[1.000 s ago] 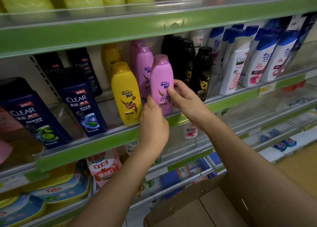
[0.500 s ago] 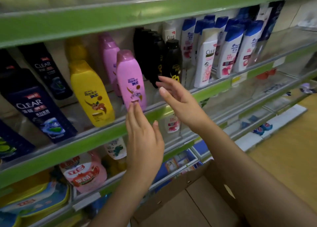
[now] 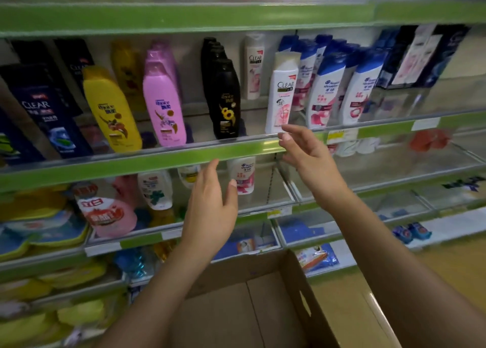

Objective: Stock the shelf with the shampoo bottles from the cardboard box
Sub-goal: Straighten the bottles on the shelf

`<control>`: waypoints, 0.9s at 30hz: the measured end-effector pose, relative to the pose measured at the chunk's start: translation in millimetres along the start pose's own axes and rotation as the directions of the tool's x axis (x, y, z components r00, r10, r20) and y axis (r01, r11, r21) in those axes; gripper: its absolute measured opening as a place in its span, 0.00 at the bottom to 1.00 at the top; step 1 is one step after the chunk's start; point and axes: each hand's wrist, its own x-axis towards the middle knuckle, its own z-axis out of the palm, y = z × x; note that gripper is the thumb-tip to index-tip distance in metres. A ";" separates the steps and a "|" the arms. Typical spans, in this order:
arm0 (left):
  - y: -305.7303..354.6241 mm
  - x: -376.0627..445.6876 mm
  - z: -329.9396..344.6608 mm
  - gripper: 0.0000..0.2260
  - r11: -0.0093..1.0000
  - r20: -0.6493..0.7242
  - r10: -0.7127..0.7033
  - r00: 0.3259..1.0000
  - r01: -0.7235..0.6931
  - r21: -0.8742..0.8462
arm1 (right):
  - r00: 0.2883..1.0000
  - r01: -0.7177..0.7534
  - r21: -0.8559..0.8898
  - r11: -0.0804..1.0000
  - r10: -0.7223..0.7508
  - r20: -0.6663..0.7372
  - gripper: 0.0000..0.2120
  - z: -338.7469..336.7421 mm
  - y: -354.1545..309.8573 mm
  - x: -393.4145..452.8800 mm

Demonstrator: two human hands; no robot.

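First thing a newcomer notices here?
Two empty hands, left hand and right hand, open in front of the green shelf edge. Above it stand the yellow bottle, pink bottle and black bottle. The cardboard box sits open below.

At your nine o'clock, a pink refill pouch (image 3: pixel 106 211) sits on the lower tier, with yellow-rimmed packs (image 3: pixel 39 232) further left. Toward four o'clock you see blue packets (image 3: pixel 411 233) on a low tier and tan floor (image 3: pixel 457 263) beyond.

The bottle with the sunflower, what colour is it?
Black bottle, with a yellow sunflower; seen in the head view.
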 end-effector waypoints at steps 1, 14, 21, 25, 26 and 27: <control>4.7 0.4 1.1 0.23 1.000 0.002 -0.006 1.000 0.006 -0.010 | 1.000 -0.010 0.005 1.000 0.010 -0.016 0.13 -5.6 -0.7 0.9; 48.9 18.8 62.6 0.20 0.989 0.104 0.079 0.991 -0.065 -0.133 | 0.960 -0.043 0.040 0.998 0.052 -0.275 0.14 -86.7 17.4 13.4; 107.9 81.9 136.1 0.19 0.993 0.009 0.030 0.999 -0.029 -0.111 | 0.983 0.041 -0.085 0.996 -0.055 -0.173 0.19 -130.0 25.8 82.6; 129.5 118.2 167.4 0.22 0.996 -0.087 -0.071 0.994 0.066 -0.063 | 0.994 0.099 -0.139 0.985 -0.105 -0.040 0.21 -135.4 32.6 115.1; 132.8 125.0 172.4 0.22 0.996 -0.109 -0.081 0.991 0.076 -0.048 | 0.991 0.127 -0.163 0.978 -0.132 -0.021 0.21 -134.2 35.2 121.8; 134.1 131.7 177.1 0.23 0.996 -0.127 -0.085 0.988 0.081 -0.036 | 0.987 0.156 -0.182 0.971 -0.160 -0.009 0.19 -132.4 38.8 128.2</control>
